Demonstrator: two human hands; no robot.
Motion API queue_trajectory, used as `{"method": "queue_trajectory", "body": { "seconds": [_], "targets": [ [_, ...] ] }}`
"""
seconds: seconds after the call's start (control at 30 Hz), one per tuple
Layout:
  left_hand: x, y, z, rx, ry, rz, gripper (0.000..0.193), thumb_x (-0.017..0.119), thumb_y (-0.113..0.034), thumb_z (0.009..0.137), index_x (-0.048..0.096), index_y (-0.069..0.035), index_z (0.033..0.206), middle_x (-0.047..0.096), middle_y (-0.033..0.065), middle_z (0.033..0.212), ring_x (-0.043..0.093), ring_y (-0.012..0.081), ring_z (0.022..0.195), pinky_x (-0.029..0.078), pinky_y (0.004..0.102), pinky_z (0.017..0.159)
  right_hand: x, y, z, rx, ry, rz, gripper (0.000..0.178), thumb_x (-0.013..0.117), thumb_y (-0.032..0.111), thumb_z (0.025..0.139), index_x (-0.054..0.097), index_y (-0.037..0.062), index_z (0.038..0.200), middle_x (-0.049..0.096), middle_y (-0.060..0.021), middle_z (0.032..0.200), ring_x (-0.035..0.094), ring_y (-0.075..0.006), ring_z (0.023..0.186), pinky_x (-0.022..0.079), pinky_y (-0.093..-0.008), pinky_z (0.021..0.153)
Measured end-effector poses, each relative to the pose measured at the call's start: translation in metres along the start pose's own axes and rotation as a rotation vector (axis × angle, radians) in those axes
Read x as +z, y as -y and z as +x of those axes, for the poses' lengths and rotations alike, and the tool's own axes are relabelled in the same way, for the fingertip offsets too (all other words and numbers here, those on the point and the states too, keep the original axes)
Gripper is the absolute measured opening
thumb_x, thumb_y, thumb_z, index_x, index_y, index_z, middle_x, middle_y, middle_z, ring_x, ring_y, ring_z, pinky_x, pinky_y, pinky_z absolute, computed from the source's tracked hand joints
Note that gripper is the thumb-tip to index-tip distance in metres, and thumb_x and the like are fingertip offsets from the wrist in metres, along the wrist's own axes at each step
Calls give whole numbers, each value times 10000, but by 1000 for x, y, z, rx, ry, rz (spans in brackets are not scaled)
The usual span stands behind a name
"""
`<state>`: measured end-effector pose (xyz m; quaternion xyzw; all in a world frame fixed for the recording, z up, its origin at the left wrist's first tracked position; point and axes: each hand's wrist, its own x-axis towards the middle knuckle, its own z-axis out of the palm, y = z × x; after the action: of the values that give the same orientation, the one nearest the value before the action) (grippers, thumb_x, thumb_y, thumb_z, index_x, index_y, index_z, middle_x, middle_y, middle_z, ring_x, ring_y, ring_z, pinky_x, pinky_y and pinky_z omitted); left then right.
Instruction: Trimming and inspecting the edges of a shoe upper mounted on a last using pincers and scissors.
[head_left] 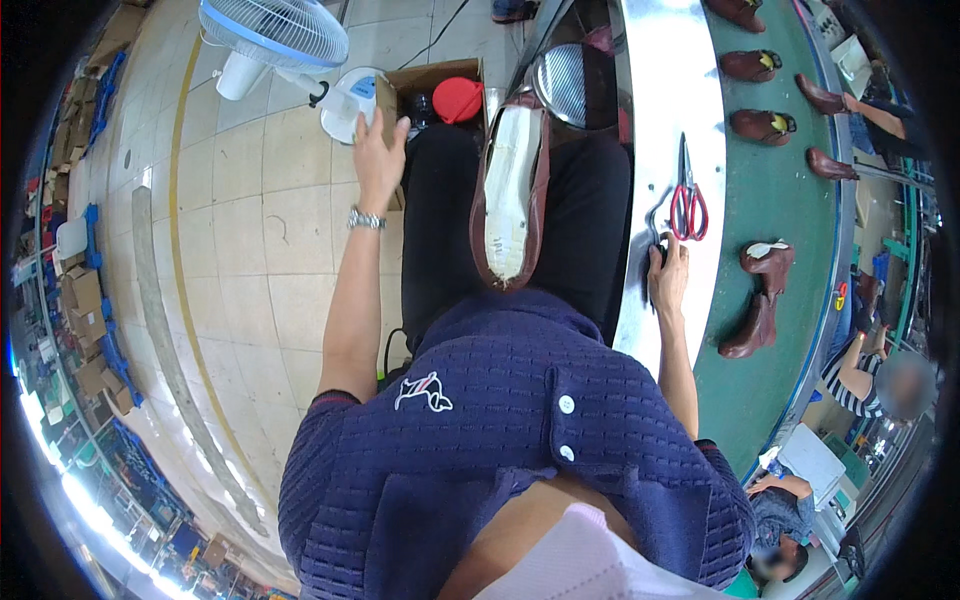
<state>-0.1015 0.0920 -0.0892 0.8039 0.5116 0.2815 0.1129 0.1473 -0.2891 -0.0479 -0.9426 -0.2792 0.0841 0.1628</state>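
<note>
Scissors (688,208) lie beyond right fingers (673,247) pinching dark tool (662,243); left fingers (377,124) spread near box (386,102).

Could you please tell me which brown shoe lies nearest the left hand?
The shoe between the thighs, its long pale face showing; those on the green surface lie beyond the metal table.

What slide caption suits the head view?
Brown shoe on the lap, left hand near a cardboard box, right hand beside red-handled scissors.
</note>
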Motion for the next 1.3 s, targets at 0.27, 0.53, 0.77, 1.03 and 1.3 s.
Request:
{"method": "queue_trajectory", "body": {
  "seconds": [0.27, 0.53, 0.77, 1.03, 1.3],
  "targets": [
    [-90, -119, -58, 290, 444, -295, 449, 566, -461, 816, 499, -31, 702, 536, 125, 584, 562, 303, 551, 436, 378, 511, -87, 96, 21, 341, 600, 1169, 422, 441, 257, 919, 439, -1, 1252, 611, -59, 815, 556, -108, 725, 401, -219, 623],
    [-83, -121, -70, 161, 396, -480, 250, 496, -196, 880, 494, -28, 696, 502, 148, 560, 530, 317, 520, 402, 383, 480, -99, 211, 45, -760, 776, -68, 595, 532, 105, 854, 267, 133, 1385, 612, -188, 939, 626, -275, 837, 487, -368, 736],
    [-76, -120, -74, -74, 662, -945, 263, 516, -261, 877, 483, -42, 1018, 586, 114, 832, 587, 228, 749, 459, 327, 691, -86, 204, 33, -818, 680, -173, 527, 505, 97, 867, 310, 156, 1353, 606, -200, 778, 625, -316, 658, 512, -422, 588],
    [-45, -130, -59, -841, 1074, -1962, 634, 519, -356, 891, 201, -161, 1404, 427, 51, 1274, 443, 164, 1141, 364, 325, 967, -86, 201, 18, -658, 680, -41, 573, 552, 119, 854, 310, 187, 1369, 627, -199, 803, 635, -336, 697, 512, -394, 632],
    [-47, -133, -52, -773, 1030, -1843, 629, 541, -223, 886, 202, -152, 1411, 440, 43, 1249, 471, 122, 1089, 430, 292, 886, -115, 250, 69, -982, 466, 25, 600, 561, 143, 844, 296, 231, 1375, 623, -195, 920, 619, -355, 707, 514, -409, 634]
  ]
}}
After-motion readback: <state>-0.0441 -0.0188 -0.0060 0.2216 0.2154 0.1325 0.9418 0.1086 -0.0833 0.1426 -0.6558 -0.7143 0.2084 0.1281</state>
